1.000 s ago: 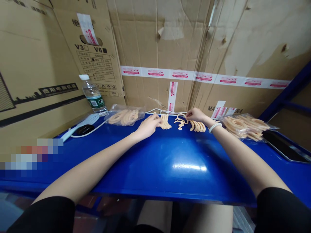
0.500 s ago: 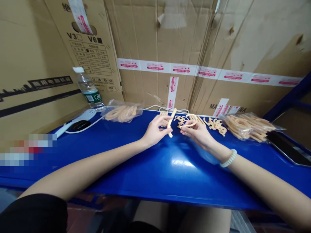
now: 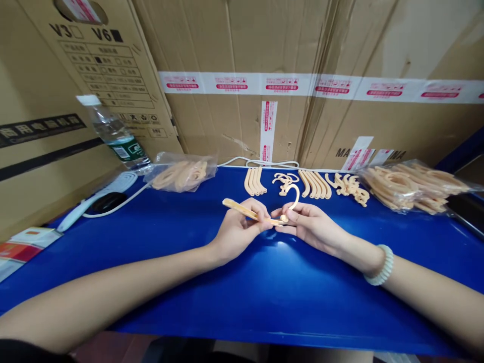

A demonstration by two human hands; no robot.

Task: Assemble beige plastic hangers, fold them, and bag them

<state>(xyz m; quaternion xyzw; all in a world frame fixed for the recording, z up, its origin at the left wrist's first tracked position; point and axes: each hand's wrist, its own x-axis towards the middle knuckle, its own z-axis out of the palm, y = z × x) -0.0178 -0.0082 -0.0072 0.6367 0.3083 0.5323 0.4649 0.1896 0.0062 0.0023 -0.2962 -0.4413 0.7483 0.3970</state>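
Observation:
Over the blue table (image 3: 151,297), my left hand (image 3: 242,229) pinches a flat tan strip (image 3: 240,207) that slants down toward the right. My right hand (image 3: 312,224) holds a tan hook (image 3: 295,194) upright, its curve on top. The strip's right end meets the hook's base between my fingertips; whether they are joined is too small to tell. Behind the hands lie a row of curved strips (image 3: 254,181), a few loose hooks (image 3: 283,179), a second row of strips (image 3: 314,184) and a pile of small tan pieces (image 3: 350,187).
A clear bag of tan parts (image 3: 181,174) lies at the back left, another bag (image 3: 412,186) at the right. A water bottle (image 3: 117,136), a pale handled object (image 3: 98,196) and a white cable (image 3: 124,204) are at the left. Cardboard (image 3: 227,126) stands behind.
My hands have come together. The strip has turned from nearly upright to slanting, and its end has reached the hook's base. The hook has turned upright. The view has moved closer to the table.

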